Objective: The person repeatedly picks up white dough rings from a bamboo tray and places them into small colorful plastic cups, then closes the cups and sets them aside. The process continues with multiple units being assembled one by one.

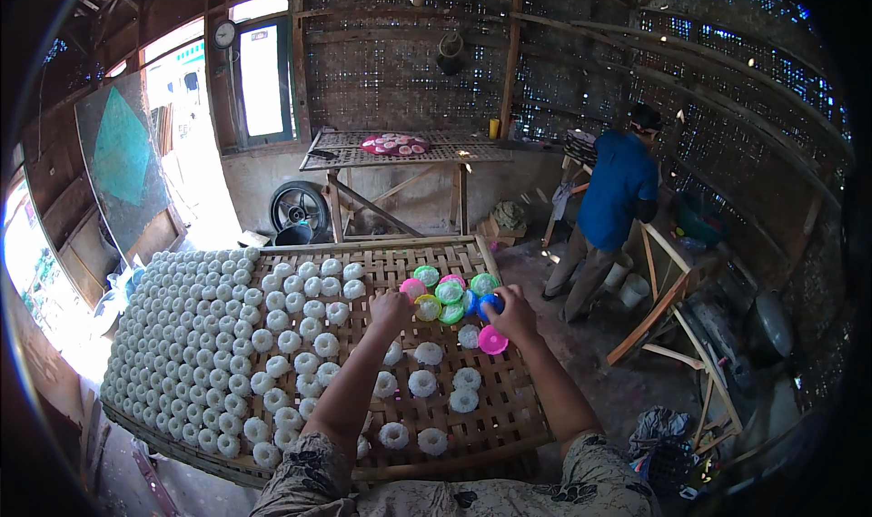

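My right hand (511,315) is closed around a blue plastic mould (490,305) at the right of a cluster of moulds. My left hand (391,310) has its fingers curled in at the cluster's left edge, beside a pink mould (412,288) and a yellow mould (427,307); whatever it holds is hidden. Green moulds (449,291) with white grainy filling lie between my hands. Below my right hand rests a bright pink mould (492,340). White ring-shaped cakes (422,383) are spread loosely on the woven bamboo rack (490,417) around my forearms.
Tight rows of white rings (182,335) cover the rack's left side. Behind it stands a second bamboo table (472,149) with a red cloth (372,145) bearing round pieces. A person in a blue shirt (619,190) works at the right, near buckets (634,290). A wheel (299,208) leans against the wall.
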Action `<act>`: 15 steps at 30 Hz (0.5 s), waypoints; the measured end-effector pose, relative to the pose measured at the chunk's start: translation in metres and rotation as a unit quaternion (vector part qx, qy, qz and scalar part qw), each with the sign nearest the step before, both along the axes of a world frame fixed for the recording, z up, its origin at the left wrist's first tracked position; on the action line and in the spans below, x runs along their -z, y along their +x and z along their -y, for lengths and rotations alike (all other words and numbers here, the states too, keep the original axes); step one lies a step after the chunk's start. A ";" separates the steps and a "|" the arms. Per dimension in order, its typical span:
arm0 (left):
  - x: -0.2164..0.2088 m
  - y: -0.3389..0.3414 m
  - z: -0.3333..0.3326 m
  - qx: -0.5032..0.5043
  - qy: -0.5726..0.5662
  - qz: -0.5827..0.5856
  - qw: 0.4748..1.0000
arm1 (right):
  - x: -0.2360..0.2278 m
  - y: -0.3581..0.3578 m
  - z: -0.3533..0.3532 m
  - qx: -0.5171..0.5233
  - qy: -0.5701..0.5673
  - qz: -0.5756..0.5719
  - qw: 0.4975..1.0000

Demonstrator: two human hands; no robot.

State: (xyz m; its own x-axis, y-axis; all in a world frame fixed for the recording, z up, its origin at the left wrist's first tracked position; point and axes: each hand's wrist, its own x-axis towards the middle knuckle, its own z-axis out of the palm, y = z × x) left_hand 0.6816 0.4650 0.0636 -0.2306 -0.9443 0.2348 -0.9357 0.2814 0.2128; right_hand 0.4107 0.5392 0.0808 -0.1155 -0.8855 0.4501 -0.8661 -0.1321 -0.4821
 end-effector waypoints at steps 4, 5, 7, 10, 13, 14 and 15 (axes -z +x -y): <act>0.010 -0.009 0.006 0.019 -0.051 -0.010 0.998 | 0.014 0.008 -0.007 -0.053 0.016 -0.013 0.998; 0.012 -0.003 0.010 0.019 -0.014 -0.021 1.000 | 0.009 0.014 -0.015 -0.071 0.032 0.016 0.997; 0.016 0.011 0.015 0.056 0.015 -0.087 0.994 | 0.005 0.010 -0.021 -0.112 0.059 0.090 0.988; 0.011 0.033 0.014 0.007 0.230 -0.442 0.867 | 0.005 -0.018 -0.028 -0.133 0.170 0.384 0.898; -0.003 0.050 -0.003 0.025 0.274 -0.569 0.775 | 0.008 -0.057 -0.018 -0.119 0.167 0.402 0.892; -0.003 0.063 -0.008 0.034 0.237 -0.538 0.808 | 0.007 -0.055 -0.008 -0.126 0.168 0.408 0.889; -0.006 0.059 -0.014 0.080 0.151 -0.441 0.881 | 0.006 -0.056 -0.001 -0.102 0.141 0.321 0.931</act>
